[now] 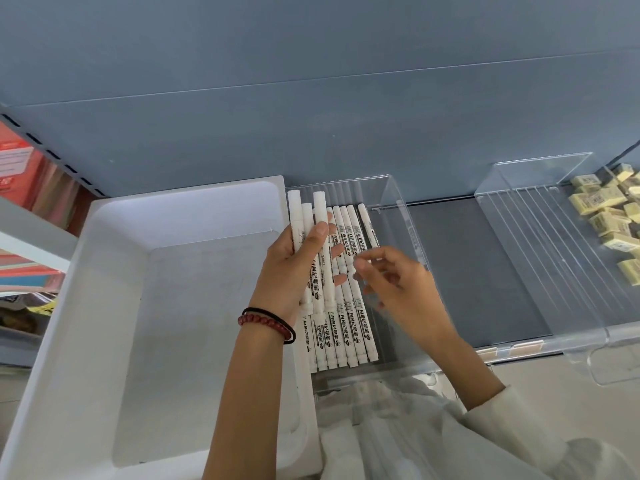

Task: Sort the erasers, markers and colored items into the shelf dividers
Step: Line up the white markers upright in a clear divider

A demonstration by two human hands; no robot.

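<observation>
Head view: the left hand [294,268] is gripping a bundle [319,244] of three white markers, fingers clamped round them. Their caps are pointing to 12 o'clock, and the bundle is hanging over the left edge of the clear bin [398,209].

A row of markers [349,327] is lying side by side in the bin's left half, running 12 to 6.

The right hand [394,289] is hovering over the bin at 3 o'clock of the bundle, fingers loosely curled and blurry. Its fingertips are sitting right by a lone marker [367,226], but I can't tell if they're pinching it.

A white tray [173,306] is sitting just beside the bin at 9 o'clock.

At 2 o'clock a second bin [519,209] is holding yellow erasers [602,216] in its right part.

Both bins are resting on the dark shelf [467,271].
</observation>
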